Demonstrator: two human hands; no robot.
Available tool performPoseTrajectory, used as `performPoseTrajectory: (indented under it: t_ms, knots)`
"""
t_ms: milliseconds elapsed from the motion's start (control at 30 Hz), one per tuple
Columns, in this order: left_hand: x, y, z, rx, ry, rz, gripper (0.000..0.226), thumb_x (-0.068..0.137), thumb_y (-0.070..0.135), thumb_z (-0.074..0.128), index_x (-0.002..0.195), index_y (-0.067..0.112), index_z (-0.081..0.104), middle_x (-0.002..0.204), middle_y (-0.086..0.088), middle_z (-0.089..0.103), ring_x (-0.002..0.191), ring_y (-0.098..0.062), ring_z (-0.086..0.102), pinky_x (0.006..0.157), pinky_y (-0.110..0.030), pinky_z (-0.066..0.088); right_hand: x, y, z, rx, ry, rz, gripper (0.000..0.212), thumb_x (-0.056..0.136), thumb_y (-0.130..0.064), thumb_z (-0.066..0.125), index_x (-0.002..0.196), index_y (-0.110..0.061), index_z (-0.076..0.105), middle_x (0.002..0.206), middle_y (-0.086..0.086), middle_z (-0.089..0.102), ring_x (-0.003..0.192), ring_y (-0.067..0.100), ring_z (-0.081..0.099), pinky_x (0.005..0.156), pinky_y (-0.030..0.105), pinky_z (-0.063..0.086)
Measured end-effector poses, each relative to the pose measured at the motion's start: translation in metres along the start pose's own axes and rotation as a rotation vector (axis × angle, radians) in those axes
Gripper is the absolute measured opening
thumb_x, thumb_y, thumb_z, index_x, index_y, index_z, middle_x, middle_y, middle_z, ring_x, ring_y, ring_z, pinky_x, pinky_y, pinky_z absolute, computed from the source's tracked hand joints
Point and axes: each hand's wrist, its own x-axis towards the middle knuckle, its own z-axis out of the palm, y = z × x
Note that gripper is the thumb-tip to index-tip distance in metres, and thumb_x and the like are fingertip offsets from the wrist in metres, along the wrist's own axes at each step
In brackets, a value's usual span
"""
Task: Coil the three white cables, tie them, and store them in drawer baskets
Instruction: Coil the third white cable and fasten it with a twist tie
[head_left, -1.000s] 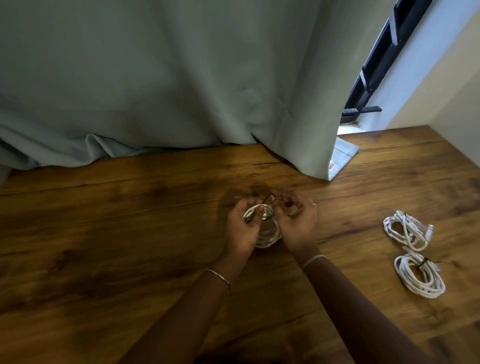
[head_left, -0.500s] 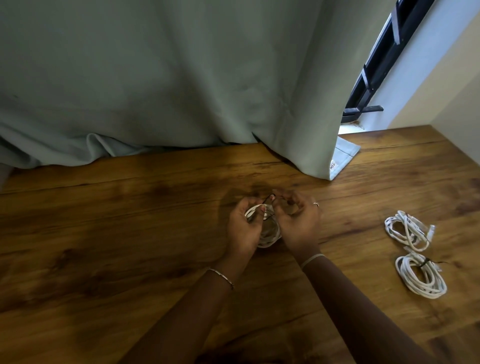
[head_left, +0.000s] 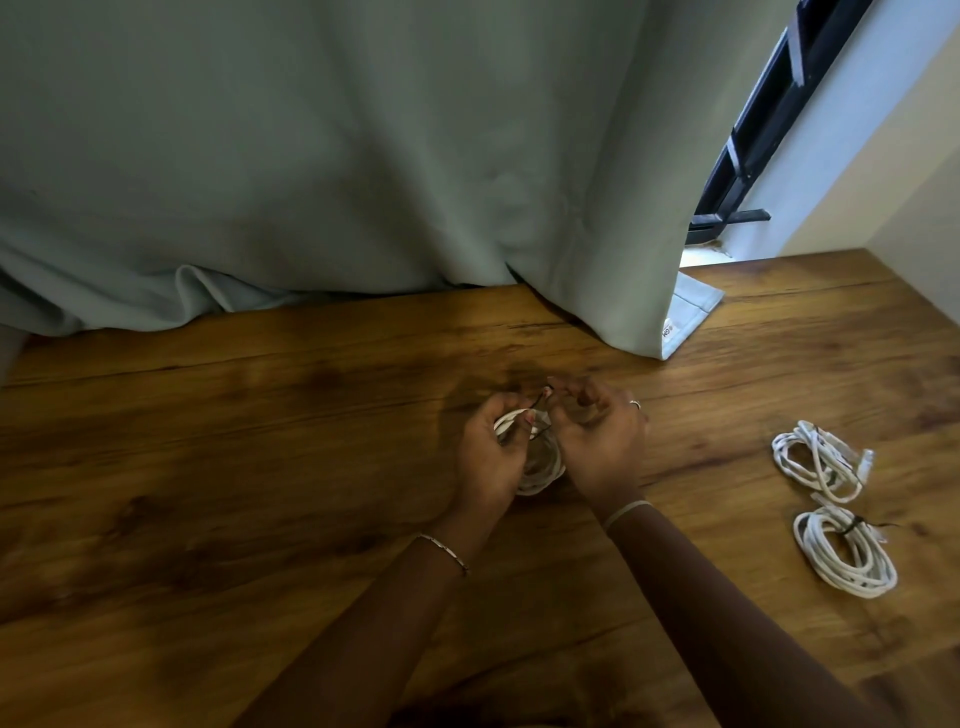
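The left hand (head_left: 488, 457) is closed around the third white cable coil (head_left: 540, 467), pinning its loops just above the wooden surface (head_left: 260, 467), while the right hand (head_left: 597, 441) pinches the dark twist tie (head_left: 537, 401) at the top of the coil, its fingers (head_left: 563, 387) curled in against the left thumb. Compared with a second ago the hands have barely shifted; the fingertips sit a little closer over the tie, which suggests the twisting is under way and not finished. Well to the right lie the two other white coils, the far coil (head_left: 815, 460) and the near coil (head_left: 844, 553), the near one plainly cinched with a dark tie. Beyond the hands hangs a pale green curtain (head_left: 363, 156). No drawer baskets are in view, so storing remains.
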Motion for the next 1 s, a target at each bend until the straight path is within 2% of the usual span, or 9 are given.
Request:
performPoseTrajectory:
  t_ms: [133, 233, 333, 433, 600, 667, 833, 933, 1000]
  knots:
    - [-0.0005, 0.0019, 0.0002, 0.021, 0.001, -0.002, 0.013, 0.081, 0.024, 0.063, 0.093, 0.021, 0.066, 0.096, 0.003, 0.071, 0.094, -0.014, 0.066, 0.086, -0.039, 0.054, 0.0008, -0.0004, 0.0003, -0.022, -0.011, 0.024, 0.012, 0.077, -0.031, 0.072, 0.089, -0.032, 0.072, 0.077, -0.022, 0.063, 0.092, 0.017, 0.064, 0.095, 0.048, 0.042]
    - [-0.0014, 0.0014, -0.0006, 0.025, -0.003, -0.012, 0.021, 0.080, 0.028, 0.060, 0.097, 0.018, 0.067, 0.099, 0.002, 0.071, 0.096, -0.015, 0.066, 0.088, -0.042, 0.053, 0.0015, 0.0000, -0.0002, -0.055, -0.031, 0.038, 0.009, 0.078, -0.029, 0.072, 0.087, -0.030, 0.072, 0.080, -0.015, 0.068, 0.092, 0.018, 0.063, 0.094, 0.043, 0.040]
    - [-0.0025, 0.0003, -0.0017, 0.018, -0.002, -0.029, 0.022, 0.079, 0.027, 0.060, 0.097, 0.018, 0.068, 0.100, 0.001, 0.071, 0.097, -0.016, 0.066, 0.089, -0.044, 0.053, 0.0033, 0.0005, -0.0013, -0.061, -0.083, 0.065, 0.011, 0.077, -0.030, 0.071, 0.086, -0.035, 0.071, 0.073, -0.020, 0.063, 0.092, 0.016, 0.063, 0.095, 0.041, 0.039]
    - [-0.0021, -0.0012, -0.0032, 0.020, 0.009, -0.067, 0.027, 0.077, 0.029, 0.060, 0.099, 0.017, 0.069, 0.101, 0.001, 0.072, 0.097, -0.016, 0.067, 0.090, -0.044, 0.053, 0.0033, 0.0021, -0.0018, -0.070, -0.131, 0.079, 0.011, 0.077, -0.030, 0.070, 0.086, -0.036, 0.071, 0.077, -0.019, 0.066, 0.094, 0.014, 0.062, 0.095, 0.036, 0.036]
    - [-0.0025, 0.0016, -0.0047, 0.001, 0.017, -0.076, 0.014, 0.082, 0.017, 0.064, 0.095, 0.016, 0.069, 0.098, -0.001, 0.072, 0.095, -0.017, 0.067, 0.089, -0.043, 0.053, 0.0016, 0.0032, -0.0015, -0.084, -0.156, 0.086, 0.008, 0.077, -0.033, 0.071, 0.085, -0.033, 0.071, 0.078, -0.016, 0.069, 0.094, 0.014, 0.063, 0.092, 0.032, 0.031]
    - [-0.0035, 0.0025, -0.0046, -0.004, 0.011, -0.075, 0.015, 0.080, 0.019, 0.064, 0.094, 0.017, 0.069, 0.097, -0.001, 0.072, 0.094, -0.017, 0.067, 0.088, -0.042, 0.053, 0.0011, 0.0014, -0.0022, -0.078, -0.156, 0.097, 0.008, 0.076, -0.032, 0.072, 0.084, -0.035, 0.070, 0.077, -0.017, 0.068, 0.094, 0.012, 0.063, 0.091, 0.032, 0.031]
    - [-0.0028, 0.0026, -0.0043, -0.008, 0.003, -0.089, 0.011, 0.083, 0.018, 0.065, 0.094, 0.019, 0.068, 0.099, -0.001, 0.072, 0.096, -0.018, 0.067, 0.089, -0.044, 0.053, -0.0002, -0.0041, -0.0054, -0.057, -0.138, 0.111, 0.012, 0.075, -0.029, 0.072, 0.079, -0.039, 0.067, 0.073, -0.021, 0.065, 0.089, 0.008, 0.065, 0.095, 0.033, 0.035]
    - [-0.0028, 0.0037, -0.0042, -0.014, 0.012, -0.088, 0.018, 0.086, 0.007, 0.065, 0.087, 0.025, 0.066, 0.095, 0.000, 0.071, 0.094, -0.018, 0.067, 0.088, -0.041, 0.054, 0.0013, -0.0034, -0.0049, -0.004, -0.184, 0.156, 0.014, 0.070, -0.037, 0.072, 0.071, -0.048, 0.064, 0.068, -0.029, 0.065, 0.082, 0.005, 0.066, 0.095, 0.046, 0.045]
    - [-0.0035, 0.0052, -0.0045, -0.028, 0.010, -0.091, 0.026, 0.087, 0.005, 0.064, 0.083, 0.031, 0.064, 0.092, 0.002, 0.070, 0.092, -0.018, 0.067, 0.085, -0.039, 0.055, 0.0028, -0.0003, -0.0029, 0.063, -0.224, 0.185, 0.015, 0.063, -0.048, 0.067, 0.076, -0.054, 0.064, 0.075, -0.031, 0.067, 0.079, 0.005, 0.067, 0.091, 0.051, 0.048]
